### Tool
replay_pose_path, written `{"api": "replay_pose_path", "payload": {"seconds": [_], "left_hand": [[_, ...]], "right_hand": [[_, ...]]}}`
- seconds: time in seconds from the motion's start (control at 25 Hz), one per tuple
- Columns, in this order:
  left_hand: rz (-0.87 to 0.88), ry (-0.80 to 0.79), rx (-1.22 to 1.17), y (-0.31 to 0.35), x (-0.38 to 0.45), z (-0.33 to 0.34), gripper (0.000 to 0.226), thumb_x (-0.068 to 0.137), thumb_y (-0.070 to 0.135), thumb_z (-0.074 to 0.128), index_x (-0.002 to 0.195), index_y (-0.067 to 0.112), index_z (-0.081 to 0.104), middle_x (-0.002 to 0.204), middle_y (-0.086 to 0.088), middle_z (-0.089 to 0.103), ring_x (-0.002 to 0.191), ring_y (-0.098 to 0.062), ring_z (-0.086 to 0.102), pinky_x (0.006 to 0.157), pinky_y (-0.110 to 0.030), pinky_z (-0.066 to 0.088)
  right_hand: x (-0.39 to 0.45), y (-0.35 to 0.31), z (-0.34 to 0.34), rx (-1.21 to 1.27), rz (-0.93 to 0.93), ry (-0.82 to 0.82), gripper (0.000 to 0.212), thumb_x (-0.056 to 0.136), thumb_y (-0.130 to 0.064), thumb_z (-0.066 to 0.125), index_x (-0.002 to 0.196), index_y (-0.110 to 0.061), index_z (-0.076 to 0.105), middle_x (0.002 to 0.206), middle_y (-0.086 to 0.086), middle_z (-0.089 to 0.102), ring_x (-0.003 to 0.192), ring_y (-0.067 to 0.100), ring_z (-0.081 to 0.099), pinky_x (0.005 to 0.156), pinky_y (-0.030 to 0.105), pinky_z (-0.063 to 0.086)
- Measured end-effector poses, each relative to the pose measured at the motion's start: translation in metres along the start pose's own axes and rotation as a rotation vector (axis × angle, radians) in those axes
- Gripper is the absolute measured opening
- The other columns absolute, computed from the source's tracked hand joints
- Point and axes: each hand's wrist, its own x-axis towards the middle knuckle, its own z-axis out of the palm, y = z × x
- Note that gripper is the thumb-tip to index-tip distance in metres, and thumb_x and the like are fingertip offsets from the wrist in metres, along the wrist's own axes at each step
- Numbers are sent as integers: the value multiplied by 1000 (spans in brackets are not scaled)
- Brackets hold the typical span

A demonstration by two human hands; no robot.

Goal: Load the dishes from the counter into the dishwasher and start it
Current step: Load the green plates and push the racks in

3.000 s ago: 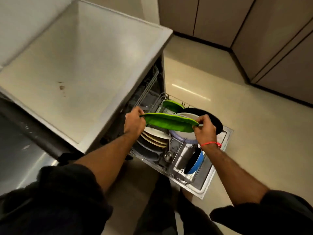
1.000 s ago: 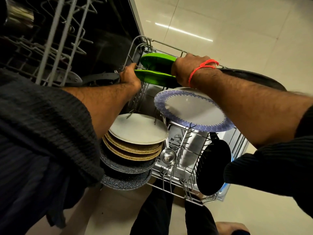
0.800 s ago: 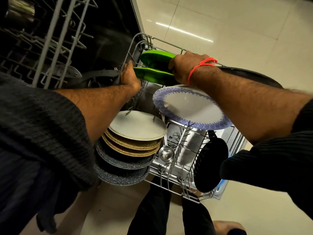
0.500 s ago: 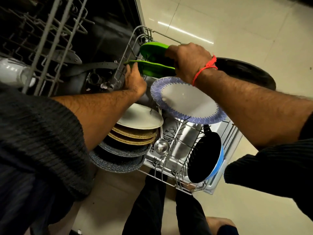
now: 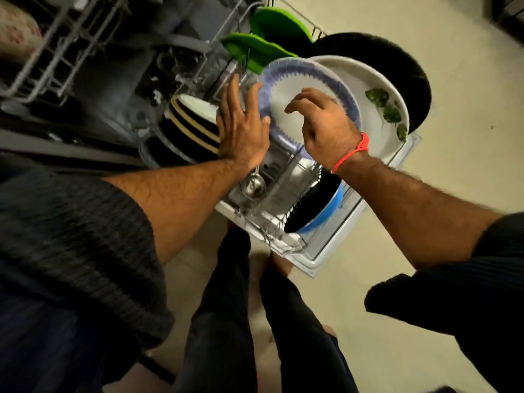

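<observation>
Blue-rimmed plate (image 5: 286,89) behind both free hands.

We see the rack (image 5: 286,177) pulled out under both hands. Two green plates (image 5: 255,51) stand past the fingertips. A blue-rimmed plate (image 5: 286,89) stands on edge between the hands. A white plate (image 5: 368,89) leans behind it, then a black pan (image 5: 397,63).
</observation>
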Motion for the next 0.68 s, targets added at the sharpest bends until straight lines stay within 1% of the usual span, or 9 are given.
{"api": "replay_pose_path", "payload": {"seconds": [0.08, 0.12, 0.24, 0.36, 0.48, 0.6, 0.68], "left_hand": [[-29, -19, -11, 1, -46, -1, 63, 92, 28, 62, 150, 20, 37, 164, -16, 18, 151, -35, 18, 117, -55, 26], [-46, -35, -23, 1, -64, -2, 62, 93, 29, 62, 149, 21, 37, 164, -15, 17, 152, -35, 16, 117, -56, 24], [-107, -131, -49, -2, -122, -4, 63, 95, 33, 60, 151, 22, 34, 165, -15, 11, 153, -34, 10, 119, -57, 19], [-85, -215, -19, -11, -160, -7, 64, 96, 36, 60, 153, 23, 32, 166, -13, 6, 154, -32, 4, 120, -56, 13], [-66, -227, 3, -18, -170, -9, 65, 96, 38, 61, 152, 24, 32, 167, -12, 5, 154, -30, 2, 120, -54, 10], [-92, -220, -1, -20, -165, -8, 64, 96, 39, 60, 152, 23, 33, 166, -12, 5, 154, -31, 2, 120, -55, 11], [-99, -220, 9, -19, -162, -7, 64, 96, 39, 60, 151, 23, 34, 166, -14, 6, 154, -32, 3, 120, -56, 12]], "right_hand": [[-32, -8, 2, 19, 30, -33, 53, 74, -8, 29, 112, -2, 65, 113, 18, 62, 111, 37, 58, 100, 39, 45], [-44, -8, 1, 26, 58, -41, 52, 75, -8, 30, 113, -3, 65, 114, 17, 61, 109, 36, 58, 101, 39, 45], [-85, -13, 3, 10, 125, -78, 45, 78, -2, 39, 116, -5, 63, 117, 16, 60, 109, 35, 57, 99, 43, 47], [-107, -13, 7, 5, 195, -98, 46, 80, 6, 46, 121, -7, 61, 122, 15, 58, 113, 35, 55, 102, 41, 45], [-115, -18, 11, 5, 288, -109, 47, 83, 7, 48, 127, -8, 58, 130, 16, 53, 121, 35, 51, 106, 40, 44], [-120, -21, 17, -28, 318, -140, 55, 81, 7, 49, 134, -10, 51, 138, 17, 46, 127, 36, 46, 107, 45, 44], [-121, -21, 22, -63, 316, -150, 59, 81, 6, 49, 137, -11, 47, 141, 18, 42, 130, 37, 43, 109, 46, 43]]}}
